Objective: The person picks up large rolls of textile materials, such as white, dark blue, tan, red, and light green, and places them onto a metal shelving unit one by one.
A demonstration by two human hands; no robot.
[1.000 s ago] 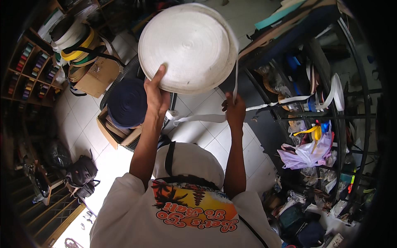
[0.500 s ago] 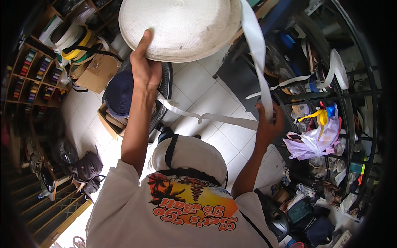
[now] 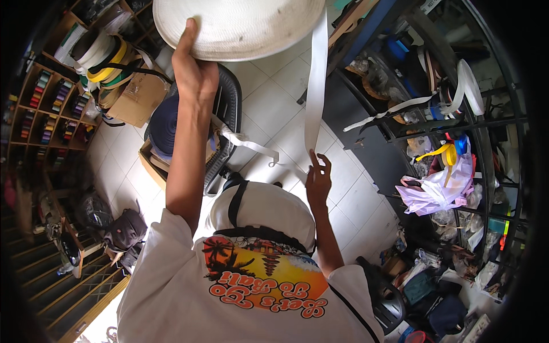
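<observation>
1. A big white roll of webbing [image 3: 237, 26] fills the far top of the view, its flat face toward the camera, held up above the tiled floor [image 3: 269, 108].
2. The person's white printed shirt [image 3: 240, 286] and a white cap [image 3: 263, 208] with a dark strap take up the near middle.
3. A dark metal rack [image 3: 412, 126] runs along the right, crowded with spools, bags and loose strips of tape.
4. A black plastic chair [image 3: 226, 114] stands below the roll, left of centre, with a dark blue roll [image 3: 166, 123] just beside it in a cardboard box.
5. A wooden shelf [image 3: 48, 108] of small coloured spools lines the far left.
6. The white strap [image 3: 315, 86] hangs from the right edge of the big roll, straight down to the right hand.
7. The left hand [image 3: 194, 71] is raised, its grip pressed on the roll's lower left face, thumb pointing up across it.
8. The right hand [image 3: 318, 180] sits lower, near the cap; its grip pinches the strap's lower end between thumb and fingertips, the other fingers loosely spread.
</observation>
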